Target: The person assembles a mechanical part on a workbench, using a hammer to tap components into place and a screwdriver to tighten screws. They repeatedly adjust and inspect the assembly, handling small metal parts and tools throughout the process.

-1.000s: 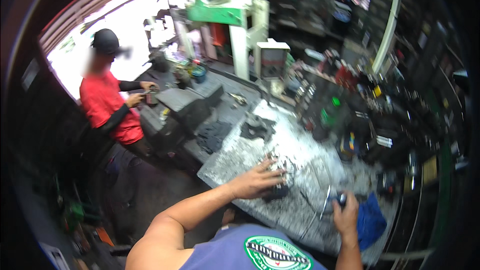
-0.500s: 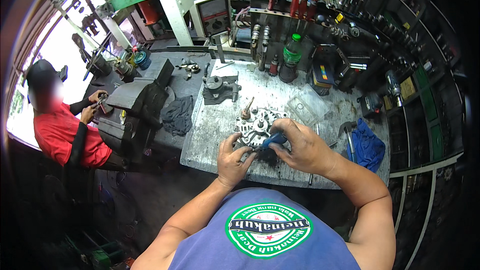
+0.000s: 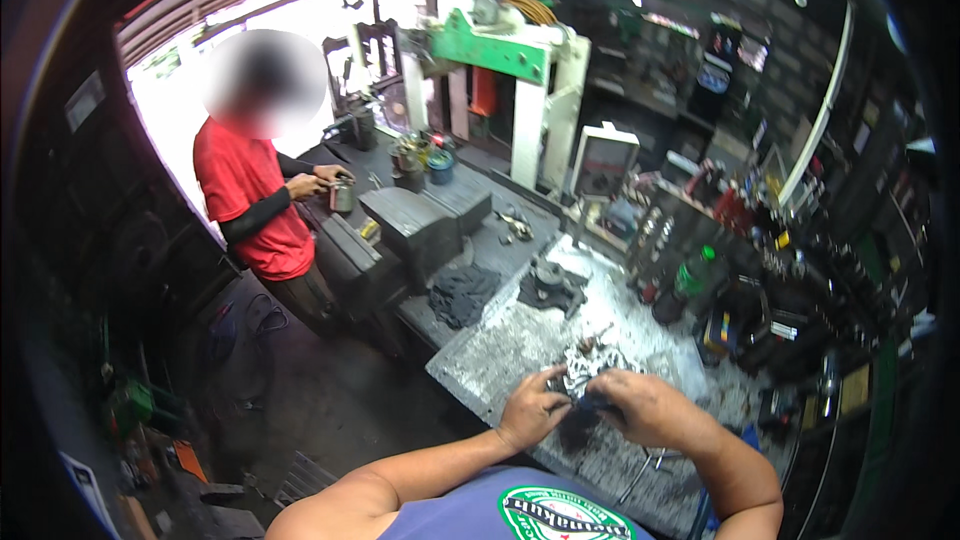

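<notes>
A silvery alternator-like housing (image 3: 588,352) lies on the pale worn benchtop (image 3: 490,365), partly covered by my hands. My left hand (image 3: 533,410) grips its near left edge, thumb and forefinger curled at the rim. Close by on the right, my right hand (image 3: 640,408) is closed round a blue-handled tool (image 3: 597,402), seemingly a screwdriver. Its tip is hidden beside the housing. Beyond, a dark metal part with a round body (image 3: 548,278) rests on a dark cloth.
At left a co-worker in a red shirt (image 3: 250,190) handles a metal canister-like part (image 3: 342,196) behind a large bench vise (image 3: 410,230). A black rag (image 3: 465,295) lies near the vise. Farther right stand a green-capped bottle (image 3: 692,275) and tool racks. A green-beamed press (image 3: 490,50) stands behind.
My view has swung left and up, so the bench sits lower and farther right. Both hands stay at the housing, the right still holding the blue-handled tool. The co-worker now appears more upright.
</notes>
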The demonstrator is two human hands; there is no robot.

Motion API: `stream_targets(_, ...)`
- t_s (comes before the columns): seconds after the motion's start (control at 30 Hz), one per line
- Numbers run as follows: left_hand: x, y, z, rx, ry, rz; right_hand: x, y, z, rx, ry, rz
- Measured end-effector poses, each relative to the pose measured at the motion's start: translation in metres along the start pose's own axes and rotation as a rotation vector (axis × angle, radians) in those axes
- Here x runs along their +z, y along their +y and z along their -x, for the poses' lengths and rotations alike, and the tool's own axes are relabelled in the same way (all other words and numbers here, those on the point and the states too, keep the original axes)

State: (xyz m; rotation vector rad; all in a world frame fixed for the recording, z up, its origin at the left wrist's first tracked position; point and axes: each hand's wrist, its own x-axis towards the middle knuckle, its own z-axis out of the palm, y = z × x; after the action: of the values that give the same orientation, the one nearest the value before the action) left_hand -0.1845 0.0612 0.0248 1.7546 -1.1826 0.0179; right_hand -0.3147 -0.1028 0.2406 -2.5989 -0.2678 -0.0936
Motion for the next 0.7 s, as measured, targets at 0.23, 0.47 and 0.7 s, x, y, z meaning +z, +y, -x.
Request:
stream_targets(0.23,-0.002,-0.005,0.004,0.02,-0.025,0.003,-0.001,-0.022,-0.018,0.479,-0.034,0.243)
stream_targets(0.47,-0.032,0.019,-0.041,0.1,-0.127,0.241,-0.013,-0.017,-0.021,0.112,0.053,0.419)
stream_targets(0.7,-0.05,0.032,-0.076,0.047,-0.378,0.226,-0.029,-0.019,-0.018,0.112,0.005,0.209)
